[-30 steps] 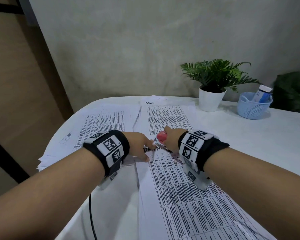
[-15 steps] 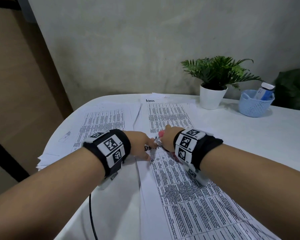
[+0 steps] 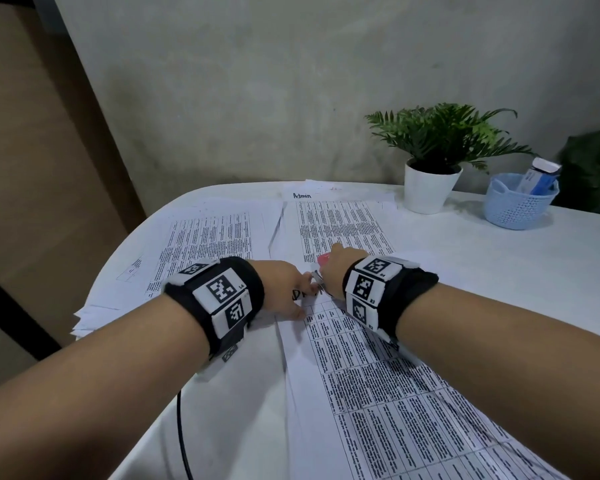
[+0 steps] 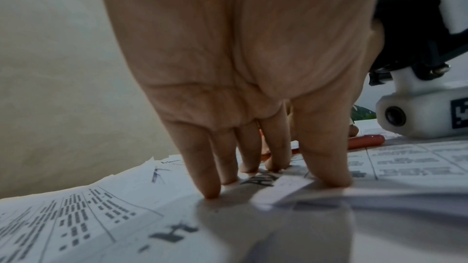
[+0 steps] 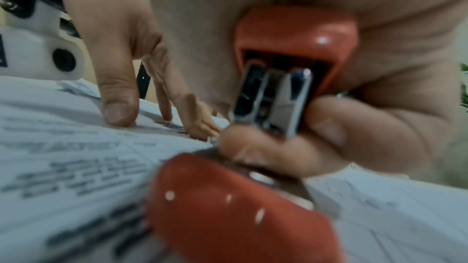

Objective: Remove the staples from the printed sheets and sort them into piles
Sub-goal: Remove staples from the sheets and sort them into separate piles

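A set of printed sheets [image 3: 368,393] lies lengthwise in front of me on the white table [image 3: 499,271]. My left hand [image 3: 284,289] presses its straight fingertips [image 4: 211,189] down on the sheets' top corner. My right hand [image 3: 336,268] grips a red staple remover [image 5: 291,51] with metal jaws, its tip at the same corner beside the left fingers. In the left wrist view the red staple remover [image 4: 364,141] shows behind my left hand [image 4: 253,87]. The staple itself is hidden.
Two piles of printed sheets lie farther back: one at left [image 3: 205,244], one in the middle [image 3: 340,220] under a label reading "Admin" [image 3: 302,195]. A potted plant [image 3: 430,181] and a blue basket [image 3: 516,206] stand at the back right. A black cable [image 3: 182,434] hangs near me.
My right hand with the staple remover has edged left and down toward the sheets' corner and the left fingertips. The left hand stays pressed in place.
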The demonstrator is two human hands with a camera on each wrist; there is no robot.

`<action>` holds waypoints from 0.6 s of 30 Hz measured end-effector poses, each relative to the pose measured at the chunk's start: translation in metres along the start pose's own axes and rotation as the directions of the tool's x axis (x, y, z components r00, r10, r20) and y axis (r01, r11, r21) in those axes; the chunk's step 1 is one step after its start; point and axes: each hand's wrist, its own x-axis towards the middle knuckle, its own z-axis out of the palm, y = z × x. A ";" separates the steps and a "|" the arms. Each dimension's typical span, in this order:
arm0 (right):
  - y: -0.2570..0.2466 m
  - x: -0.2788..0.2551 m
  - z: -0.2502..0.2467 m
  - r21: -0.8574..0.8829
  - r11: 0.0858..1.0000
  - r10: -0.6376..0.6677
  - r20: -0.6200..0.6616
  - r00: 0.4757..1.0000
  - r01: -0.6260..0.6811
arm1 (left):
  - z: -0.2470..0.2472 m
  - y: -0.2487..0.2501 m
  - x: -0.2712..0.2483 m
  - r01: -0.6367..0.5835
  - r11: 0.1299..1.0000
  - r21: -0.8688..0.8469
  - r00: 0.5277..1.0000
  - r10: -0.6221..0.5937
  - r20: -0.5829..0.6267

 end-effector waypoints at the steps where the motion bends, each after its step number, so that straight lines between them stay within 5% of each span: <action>1: -0.001 0.000 -0.002 -0.051 0.999 -0.017 0.003 1.000 0.017 | 0.000 0.001 -0.001 0.000 1.000 0.008 1.000 0.000 0.006; 6: -0.002 0.003 -0.006 -0.166 0.983 -0.068 0.052 0.996 0.076 | -0.002 0.003 -0.004 0.014 1.000 -0.014 1.000 -0.014 0.013; 18: 0.034 -0.023 0.007 0.162 0.987 0.008 0.000 1.000 -0.008 | -0.014 0.003 -0.001 0.016 0.999 0.040 0.997 -0.019 0.077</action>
